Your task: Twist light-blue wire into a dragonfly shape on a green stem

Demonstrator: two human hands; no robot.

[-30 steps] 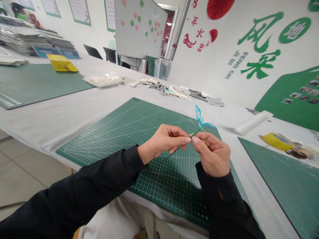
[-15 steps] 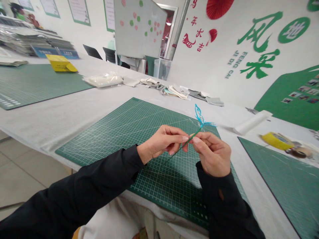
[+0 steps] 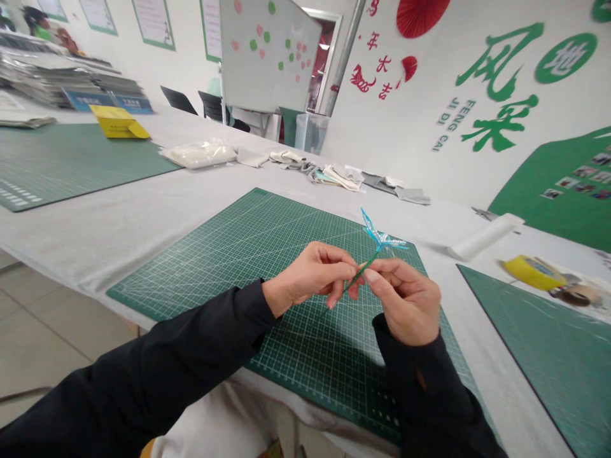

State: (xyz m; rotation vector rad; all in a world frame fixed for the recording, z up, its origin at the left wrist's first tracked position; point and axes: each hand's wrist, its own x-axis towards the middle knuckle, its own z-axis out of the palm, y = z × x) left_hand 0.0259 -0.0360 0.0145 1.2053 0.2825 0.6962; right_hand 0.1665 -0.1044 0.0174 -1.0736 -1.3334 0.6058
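Note:
A handmade artificial flower (image 3: 380,240) with blue looped petals and small pale beads tops a thin green stem (image 3: 366,265). My left hand (image 3: 321,273) pinches the stem between thumb and fingers, a little below the bloom. Close beside it, my right hand (image 3: 405,296) grips the same stem with its thumb and fingertips. The stem slants, with the bloom at the upper right and the lower end pointing down left past my left fingers. Both hands are above a green gridded cutting mat (image 3: 214,254). My fingers hide part of the stem.
Other cutting mats lie at left (image 3: 86,159) and right (image 3: 539,350). A yellow card box (image 3: 117,122), a clear bag of white material (image 3: 200,153), fabric scraps (image 3: 337,176), a white roll (image 3: 487,235) and yellow tape (image 3: 533,272) rest on the table. A person sits far left.
The flower has turned and dipped slightly to the left, so its petals now show from another side. My right hand has shifted slightly down; both hands still pinch the stem.

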